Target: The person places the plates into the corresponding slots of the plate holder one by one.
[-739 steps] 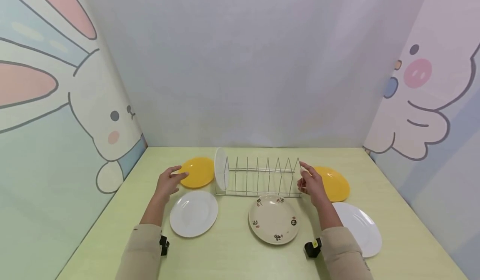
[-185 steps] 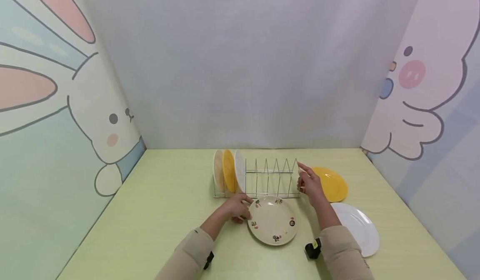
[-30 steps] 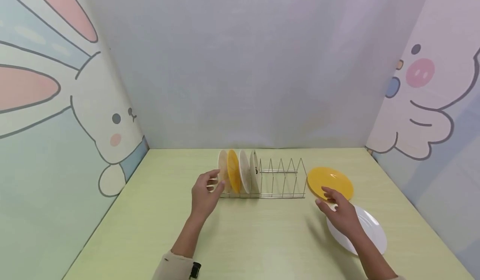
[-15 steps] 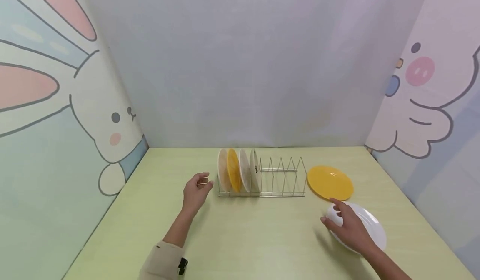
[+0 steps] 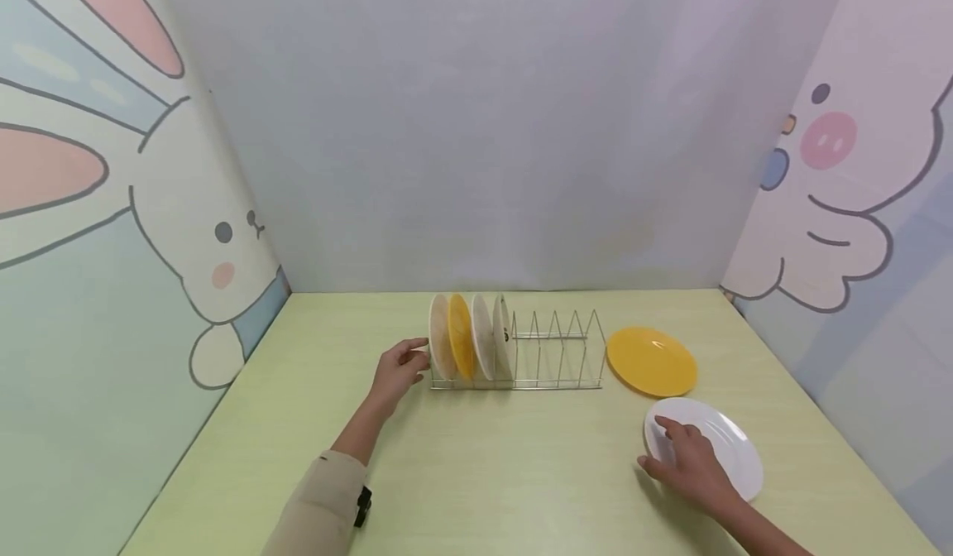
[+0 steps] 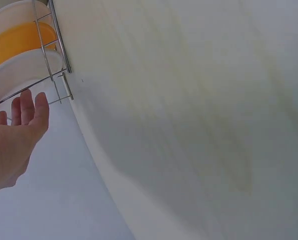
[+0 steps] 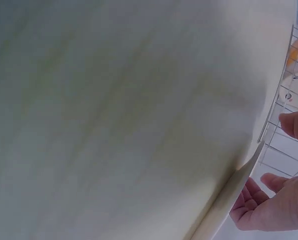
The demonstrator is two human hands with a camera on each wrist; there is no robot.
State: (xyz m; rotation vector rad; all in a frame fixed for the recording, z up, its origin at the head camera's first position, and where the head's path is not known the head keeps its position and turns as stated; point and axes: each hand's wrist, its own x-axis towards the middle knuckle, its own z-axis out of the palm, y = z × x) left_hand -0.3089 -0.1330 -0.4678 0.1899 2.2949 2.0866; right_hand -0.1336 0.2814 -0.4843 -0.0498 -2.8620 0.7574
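Note:
My left hand (image 5: 395, 374) is at the left end of the wire dish rack (image 5: 558, 388), its loosely bent fingertips right at the end wires. In the left wrist view, the fingers of that left hand (image 6: 14, 145) overlap the rack's end. Over the left part of a flat-lying white plate (image 5: 733, 448) hovers my right hand (image 5: 692, 465), thumb and fingers spread near the rim. Standing upright in the rack's left slots are a pale plate (image 5: 439, 337), a yellow plate (image 5: 461, 337), another white plate (image 5: 482, 337) and a cream patterned plate (image 5: 503, 337).
Behind the flat white plate, a second yellow plate (image 5: 651, 361) lies on the table, just right of the rack. The pale table (image 5: 476, 473) meets a grey back wall (image 5: 491, 167) and cartoon-printed side walls.
Since the earliest frame, the plates on the left and the patterned plate have gone into the rack. In the last second, my right hand has moved toward the front over the white plate.

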